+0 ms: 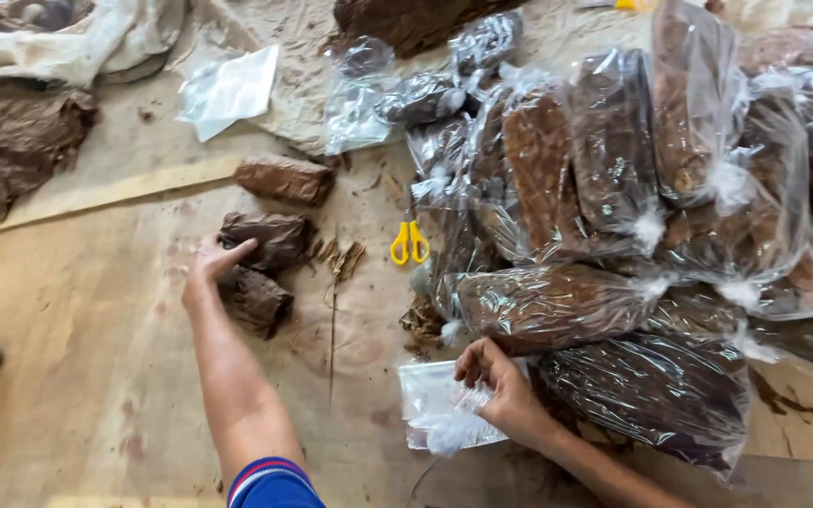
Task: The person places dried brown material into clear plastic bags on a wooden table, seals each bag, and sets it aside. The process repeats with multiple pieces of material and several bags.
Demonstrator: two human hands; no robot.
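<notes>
Your left hand (207, 270) rests with loosely curled fingers on one of three brown leaf bundles (265, 243) on the table (96, 376). Your right hand (501, 390) pinches one empty clear bag (439, 409), just below the filled bags (613, 216). One pair of yellow scissors (409, 243) lies between.

1 head camera looks steeply down, fairly close, at the wooden table (96, 376), probably tilted slightly forward.

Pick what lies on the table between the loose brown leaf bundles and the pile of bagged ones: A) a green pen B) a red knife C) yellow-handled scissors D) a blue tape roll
C: the yellow-handled scissors lie on the table, right of the leaf bundle that the left hand touches, beside the bagged pile.
</notes>
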